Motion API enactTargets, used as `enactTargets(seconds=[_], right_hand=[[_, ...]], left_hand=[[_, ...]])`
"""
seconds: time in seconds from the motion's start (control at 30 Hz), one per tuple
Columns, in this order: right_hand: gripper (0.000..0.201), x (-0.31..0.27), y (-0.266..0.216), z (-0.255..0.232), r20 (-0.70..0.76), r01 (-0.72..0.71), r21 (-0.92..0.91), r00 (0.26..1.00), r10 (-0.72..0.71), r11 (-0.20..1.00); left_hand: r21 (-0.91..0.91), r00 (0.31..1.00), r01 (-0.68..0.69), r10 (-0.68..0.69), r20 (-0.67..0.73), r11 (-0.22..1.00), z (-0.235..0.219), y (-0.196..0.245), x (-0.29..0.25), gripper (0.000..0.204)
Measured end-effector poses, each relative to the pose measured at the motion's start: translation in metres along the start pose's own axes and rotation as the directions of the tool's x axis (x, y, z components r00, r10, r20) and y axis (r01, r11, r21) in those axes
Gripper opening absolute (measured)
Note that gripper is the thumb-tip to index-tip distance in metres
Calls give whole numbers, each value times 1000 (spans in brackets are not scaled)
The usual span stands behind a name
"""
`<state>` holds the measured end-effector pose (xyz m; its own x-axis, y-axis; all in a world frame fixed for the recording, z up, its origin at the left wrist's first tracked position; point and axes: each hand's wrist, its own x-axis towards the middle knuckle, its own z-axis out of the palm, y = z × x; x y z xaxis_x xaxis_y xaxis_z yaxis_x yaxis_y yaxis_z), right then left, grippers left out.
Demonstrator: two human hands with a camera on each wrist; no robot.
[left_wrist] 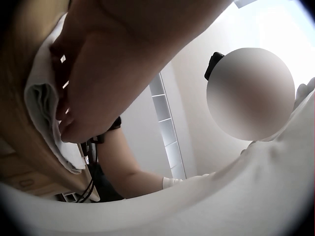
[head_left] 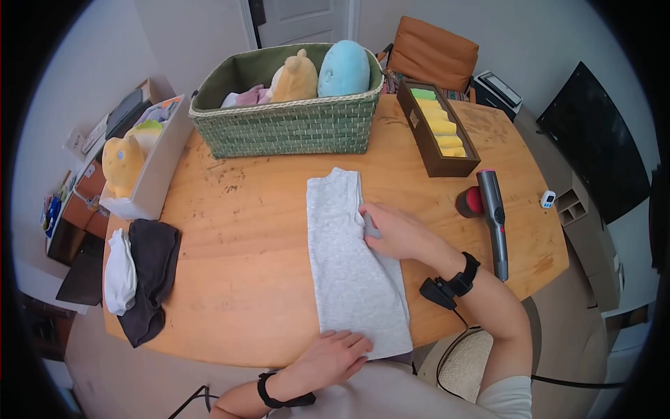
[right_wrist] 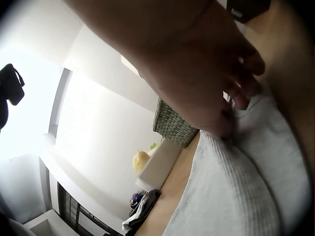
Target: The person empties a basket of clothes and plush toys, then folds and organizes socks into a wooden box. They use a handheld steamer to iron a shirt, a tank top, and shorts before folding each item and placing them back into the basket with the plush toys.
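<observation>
A light grey garment (head_left: 356,279) lies folded lengthwise on the wooden table in front of the person. At its right edge, towards the far end, the right hand (head_left: 398,234) pinches the fabric between thumb and fingers. The right wrist view shows a ribbed band (right_wrist: 238,177) running away from the thumb of that hand. Resting on the near end of the garment is the left hand (head_left: 333,359), its fingers spread loosely over the cloth. From the left wrist view, the layered fold of the garment (left_wrist: 42,105) shows beside those fingers.
A green woven basket (head_left: 286,126) with plush toys stands at the back. Left are a white bin (head_left: 157,164) and dark clothing (head_left: 150,279) with a white piece. A brown box (head_left: 450,164) of yellow rolled items and a grey handheld device (head_left: 494,223) sit right.
</observation>
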<state>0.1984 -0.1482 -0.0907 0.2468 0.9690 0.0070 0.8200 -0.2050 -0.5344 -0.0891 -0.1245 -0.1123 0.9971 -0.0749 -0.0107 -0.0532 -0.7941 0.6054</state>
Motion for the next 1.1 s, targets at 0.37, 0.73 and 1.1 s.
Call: enactTargets(seconds=[0.37, 0.73, 1.1], right_hand=[[20, 5, 6, 11, 172, -67, 266, 985, 21, 962], [28, -26, 3, -20, -143, -275, -457, 961, 236, 846], [76, -139, -57, -11, 443, 238, -288, 892, -92, 927]], left_hand=[[-45, 999, -23, 24, 25, 999, 0, -4, 0, 25], [82, 981, -166, 156, 118, 983, -11, -4, -10, 34], [324, 985, -150, 111, 135, 934, -22, -20, -29, 20]])
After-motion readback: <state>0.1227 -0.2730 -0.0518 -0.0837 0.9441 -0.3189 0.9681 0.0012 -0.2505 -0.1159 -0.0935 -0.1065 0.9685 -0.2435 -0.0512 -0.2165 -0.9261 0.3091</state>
